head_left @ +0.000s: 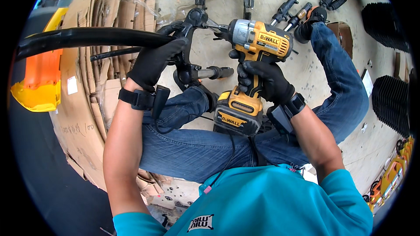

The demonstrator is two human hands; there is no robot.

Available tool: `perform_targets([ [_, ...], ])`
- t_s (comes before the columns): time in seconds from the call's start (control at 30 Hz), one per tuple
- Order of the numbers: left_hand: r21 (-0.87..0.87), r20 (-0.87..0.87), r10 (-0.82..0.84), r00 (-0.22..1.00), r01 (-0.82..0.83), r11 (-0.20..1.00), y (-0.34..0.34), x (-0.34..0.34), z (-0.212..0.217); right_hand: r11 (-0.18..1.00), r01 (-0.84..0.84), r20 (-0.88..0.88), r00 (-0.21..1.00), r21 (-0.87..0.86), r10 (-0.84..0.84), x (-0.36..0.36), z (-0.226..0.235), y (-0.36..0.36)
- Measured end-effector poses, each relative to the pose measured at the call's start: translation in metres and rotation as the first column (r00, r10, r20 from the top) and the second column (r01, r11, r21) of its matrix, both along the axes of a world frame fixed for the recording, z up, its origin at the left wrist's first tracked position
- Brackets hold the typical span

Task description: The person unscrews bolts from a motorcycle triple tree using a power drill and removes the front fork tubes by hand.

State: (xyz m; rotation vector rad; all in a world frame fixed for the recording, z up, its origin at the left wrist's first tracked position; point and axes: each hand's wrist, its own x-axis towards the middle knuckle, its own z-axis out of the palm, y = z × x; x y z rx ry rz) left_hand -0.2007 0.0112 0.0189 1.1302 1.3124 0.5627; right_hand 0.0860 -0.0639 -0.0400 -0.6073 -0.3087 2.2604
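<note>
My right hand (269, 81), in a black glove, is wrapped round the handle of a yellow and black cordless impact driver (267, 39). The driver's nose points left, its bit meeting a round joint (196, 17) on a black metal frame (186, 57). My left hand (155, 61), also gloved, is closed on the frame where a long, curved black bar (96, 37) reaches out to the left. Its fingertips are partly hidden behind the parts. Lower on the frame, a grey and black cylinder (214, 73) sticks out to the right.
Flattened cardboard (78, 105) is stacked at my left, near orange and yellow plastic parts (41, 81). Black shock-absorber-like parts (284, 9) and ribbed rubber sleeves (337, 1) lie beyond my right foot. Ribbed black pieces (390, 105) stand at far right. My legs (183, 150) surround the work.
</note>
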Motion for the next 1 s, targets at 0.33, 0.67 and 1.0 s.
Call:
perform_targets([
  [0.33,-0.015,0.015,0.031,0.999,-0.031,0.999,-0.002,0.005,0.005,0.958,-0.165,0.427,0.903,0.234,0.051,0.008,0.011,0.018],
  [0.67,-0.014,-0.029,0.04,0.999,-0.04,0.999,-0.003,0.003,0.005,0.985,-0.073,0.309,0.951,0.156,0.021,-0.002,0.001,0.017],
  [1.0,-0.022,-0.04,0.043,0.998,-0.044,0.999,-0.005,0.006,0.008,0.998,-0.049,0.074,0.996,0.025,0.048,0.004,-0.011,0.014],
])
